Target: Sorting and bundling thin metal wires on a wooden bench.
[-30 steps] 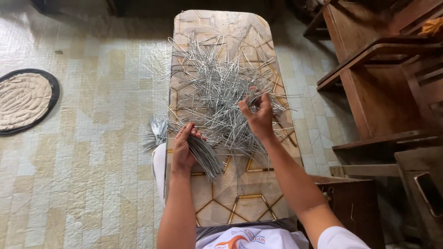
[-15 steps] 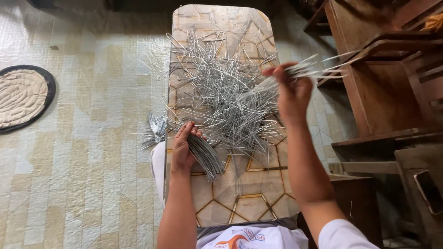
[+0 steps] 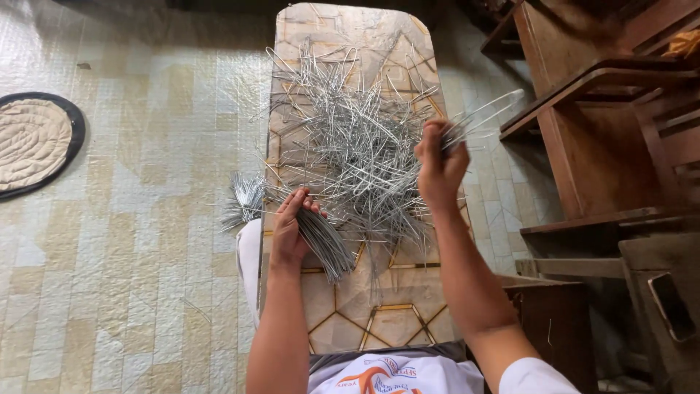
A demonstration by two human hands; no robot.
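sorting bent wire pieces on the narrow table

we see a loose, tangled heap of thin silvery bent wire pieces point(image 3: 350, 138) spread over the middle of a narrow patterned table point(image 3: 379, 321); many of the pieces are looped at one end and stick out at all angles. our left hand point(image 3: 290, 235) rests at the table's left edge, fingers curled around a tidy bundle of wires point(image 3: 313, 230) laid parallel, its far ends fanning out past the edge over the tiled floor point(image 3: 146, 219). our right hand point(image 3: 437, 164) is raised above the heap's right side, closed in a pinch on a few wires point(image 3: 485, 113) that point up and to the right towards a wooden shelf unit point(image 3: 598, 124).

compared with half a second ago, the right hand has come back in from the far right and now hangs closer to the heap, while the left hand and its bundle lie as they did.
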